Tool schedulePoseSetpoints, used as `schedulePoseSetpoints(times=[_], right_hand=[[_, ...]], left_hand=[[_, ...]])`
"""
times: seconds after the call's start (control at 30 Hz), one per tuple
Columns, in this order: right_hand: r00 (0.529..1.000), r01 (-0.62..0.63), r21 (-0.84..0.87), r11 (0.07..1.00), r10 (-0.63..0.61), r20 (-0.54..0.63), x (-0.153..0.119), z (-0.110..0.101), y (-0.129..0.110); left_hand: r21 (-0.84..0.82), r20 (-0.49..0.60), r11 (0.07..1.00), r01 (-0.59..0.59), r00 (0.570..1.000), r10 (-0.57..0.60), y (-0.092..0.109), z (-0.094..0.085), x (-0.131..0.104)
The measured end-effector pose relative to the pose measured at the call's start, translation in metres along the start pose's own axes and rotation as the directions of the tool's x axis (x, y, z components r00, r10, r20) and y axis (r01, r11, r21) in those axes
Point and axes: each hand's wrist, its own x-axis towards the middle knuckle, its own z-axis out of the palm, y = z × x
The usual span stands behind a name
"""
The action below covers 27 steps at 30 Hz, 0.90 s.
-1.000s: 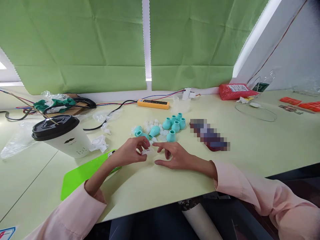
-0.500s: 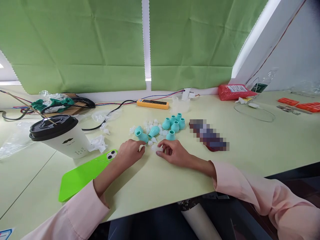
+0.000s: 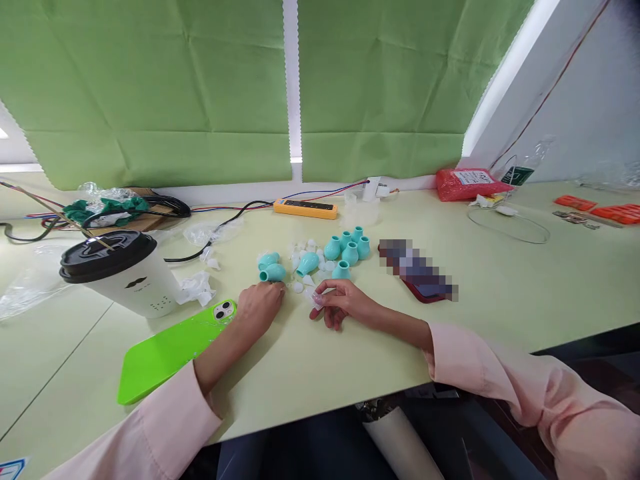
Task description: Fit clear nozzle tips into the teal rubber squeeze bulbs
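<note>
Plastic piece (image 3: 313, 299) sat pinched by right hand (image 3: 344, 301), right of green phone (image 3: 167, 357). Left hand (image 3: 259, 308), beside phone: fingers curled, grip hidden. Beyond phone, rightward, turquoise bulbs (image 3: 308, 264) showed open, unfitted mouths; translucent pieces (image 3: 299, 287) lay loose.

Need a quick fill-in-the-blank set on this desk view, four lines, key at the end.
1. A small translucent piece is pinched by the person's ____ hand.
2. The turquoise bulb closest to the left hand lies on its ____.
3. The phone by the left forearm has a bright ____ back.
4. The white cup wears a ____ lid.

Missing words: right; side; green; black.
</note>
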Motion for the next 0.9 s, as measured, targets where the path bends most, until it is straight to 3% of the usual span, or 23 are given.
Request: schedulePoseSetpoints(times=[0.23,0.3,0.37,0.5,0.7,0.8,0.9], right_hand=[[1.000,0.019,-0.040,0.999,-0.019,0.001,-0.001,0.002,0.001],[0.999,0.030,-0.047,0.998,-0.031,-0.010,-0.002,0.004,0.000],[0.998,0.049,-0.043,0.998,-0.051,-0.031,-0.002,0.005,0.000],[0.990,0.098,-0.016,0.995,-0.099,-0.099,-0.002,0.006,0.000],[0.968,0.176,-0.002,0.984,-0.173,-0.184,0.000,0.008,0.003],[0.960,0.190,0.020,0.982,-0.182,-0.212,0.000,0.009,0.005],[0.963,0.189,0.026,0.982,-0.181,-0.198,-0.001,0.010,0.006]], left_hand=[[0.035,-0.020,0.998,0.044,0.999,-0.043,-0.006,0.005,0.003],[-0.049,-0.050,0.998,0.035,0.998,-0.037,-0.002,0.004,0.001],[-0.242,-0.114,0.969,-0.051,0.993,0.024,0.003,0.002,-0.002],[-0.669,-0.265,0.705,-0.235,0.962,0.069,0.012,0.002,-0.009],[-0.925,-0.224,0.335,-0.180,0.970,-0.098,0.015,0.005,-0.011],[-0.946,-0.202,0.275,-0.171,0.975,-0.089,0.018,0.002,-0.013],[-0.934,-0.204,0.311,-0.174,0.977,-0.068,0.021,0.000,-0.015]])
